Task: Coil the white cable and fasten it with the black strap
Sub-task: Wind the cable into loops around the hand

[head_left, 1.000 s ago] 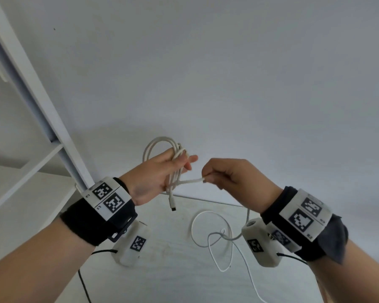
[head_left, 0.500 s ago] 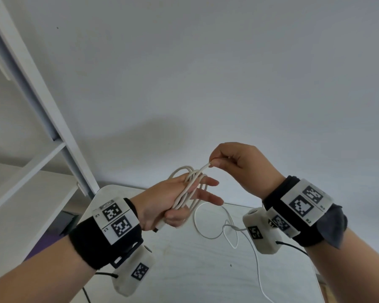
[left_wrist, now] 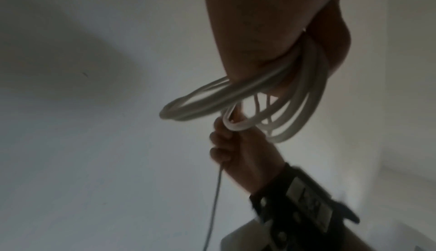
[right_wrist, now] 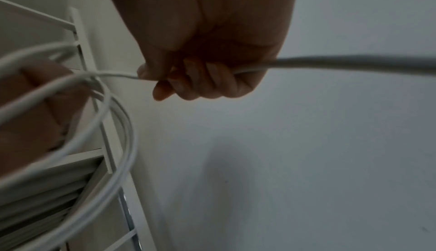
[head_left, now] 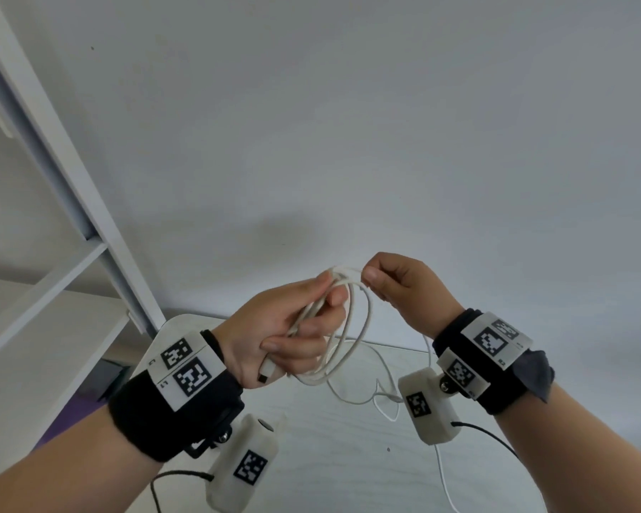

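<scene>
Cable (head_left: 352, 327) here looks light and floppy but a bit springy, so we reckon the loops want to fan out unless pinched where they bunch together. Our left hand (head_left: 285, 335) is the main grip, fingers curled round several loops held above the tabletop (head_left: 348, 457). Our right hand (head_left: 400, 286) pinches the free run just beside the coil's top; the slack trails down onto the tabletop. No strap visible.

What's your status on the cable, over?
Left hand holds the coil. Right hand pinches the white cable, feeding another loop. Loose tail on the table. No strap in sight.
</scene>
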The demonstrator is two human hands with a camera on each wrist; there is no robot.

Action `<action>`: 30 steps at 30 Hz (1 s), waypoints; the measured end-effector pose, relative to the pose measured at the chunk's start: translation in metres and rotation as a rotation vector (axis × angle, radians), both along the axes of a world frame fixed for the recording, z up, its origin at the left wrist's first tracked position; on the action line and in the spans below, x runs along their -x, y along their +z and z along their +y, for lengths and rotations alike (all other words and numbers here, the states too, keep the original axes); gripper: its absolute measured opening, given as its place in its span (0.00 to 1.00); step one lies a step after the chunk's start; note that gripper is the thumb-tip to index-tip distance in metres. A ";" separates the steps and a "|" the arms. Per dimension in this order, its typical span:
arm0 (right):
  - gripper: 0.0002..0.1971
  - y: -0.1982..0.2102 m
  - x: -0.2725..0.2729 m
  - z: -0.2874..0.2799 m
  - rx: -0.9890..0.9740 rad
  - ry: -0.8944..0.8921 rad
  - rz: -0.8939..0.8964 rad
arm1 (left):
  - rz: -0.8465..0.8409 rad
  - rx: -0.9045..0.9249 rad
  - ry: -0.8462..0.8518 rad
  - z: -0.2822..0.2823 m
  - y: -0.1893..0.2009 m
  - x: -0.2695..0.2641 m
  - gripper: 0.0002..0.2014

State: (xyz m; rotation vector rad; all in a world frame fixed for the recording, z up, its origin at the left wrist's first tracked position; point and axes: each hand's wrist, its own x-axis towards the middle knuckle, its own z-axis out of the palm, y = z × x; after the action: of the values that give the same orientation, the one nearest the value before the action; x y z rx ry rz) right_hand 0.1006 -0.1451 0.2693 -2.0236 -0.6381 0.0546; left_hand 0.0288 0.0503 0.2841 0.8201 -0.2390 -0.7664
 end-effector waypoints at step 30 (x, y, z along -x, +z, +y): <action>0.04 -0.049 0.024 -0.010 0.545 -0.010 -0.039 | -0.306 -0.172 0.735 0.031 0.041 -0.039 0.11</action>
State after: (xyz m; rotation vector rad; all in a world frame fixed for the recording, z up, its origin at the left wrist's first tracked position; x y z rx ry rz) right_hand 0.0762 -0.1550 0.2200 -2.5560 -0.6900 0.2015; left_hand 0.0680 0.0813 0.3251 1.0963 -0.1260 0.0327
